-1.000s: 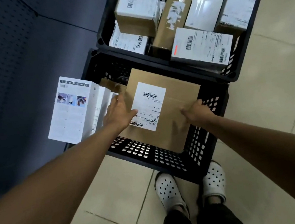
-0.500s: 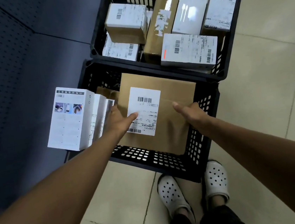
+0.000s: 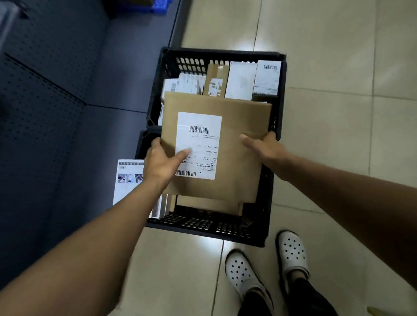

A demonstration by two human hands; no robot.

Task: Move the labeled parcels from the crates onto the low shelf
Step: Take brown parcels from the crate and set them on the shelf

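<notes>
A flat brown cardboard parcel (image 3: 240,128) with a white barcode label (image 3: 200,143) is held up above the near black crate (image 3: 210,225). My left hand (image 3: 162,164) grips its left edge, thumb lying on the label. My right hand (image 3: 263,149) grips its right edge, thumb on top. The far black crate (image 3: 216,55) holds several labeled white and brown parcels, partly hidden behind the lifted parcel. A white printed box (image 3: 128,180) stands on the low dark shelf (image 3: 98,157) just left of the near crate.
Dark perforated shelving (image 3: 28,113) runs along the left, with a blue bin (image 3: 161,6) at its far end. Tiled floor (image 3: 350,89) spreads to the right. My white clogs (image 3: 241,271) stand just behind the near crate.
The brown parcel has risen out of the near crate in both hands and now covers part of the far crate. The camera view has tilted up and pulled back.
</notes>
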